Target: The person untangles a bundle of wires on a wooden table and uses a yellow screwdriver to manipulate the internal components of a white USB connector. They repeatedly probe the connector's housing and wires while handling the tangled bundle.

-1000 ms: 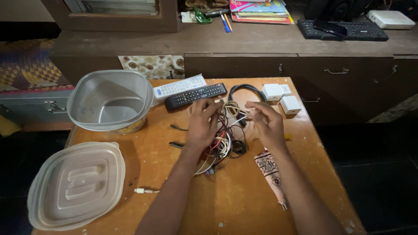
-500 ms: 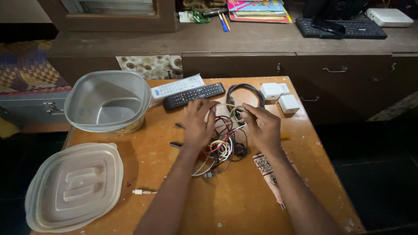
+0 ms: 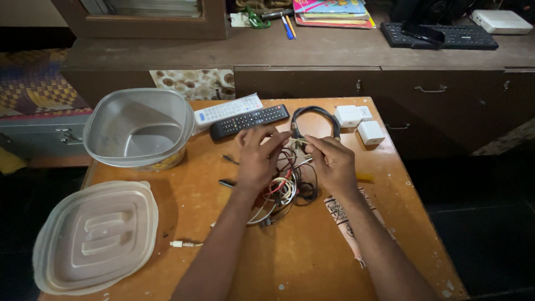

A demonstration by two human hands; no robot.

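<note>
At the middle of the frame, both hands meet over a tangle of cables (image 3: 287,187) lying on the wooden table (image 3: 312,262). The left hand (image 3: 257,159) rests on the knot with its fingers stretched forward, the tips seemingly pinching a strand. The right hand (image 3: 333,164) is closed, thumb against fingers, on the end of a black cable loop (image 3: 315,111) that arches toward the upper middle. The work in hand looks like picking one lead free of the knot (red, white and black wires run through each other). Judging from that, the next move calls for one hand pinning the bundle while the other draws slowly. A black remote (image 3: 249,121) and a white remote (image 3: 228,109) lie just above, a grey tub (image 3: 139,128) at upper left, and its lid (image 3: 95,237) at lower left.
</note>
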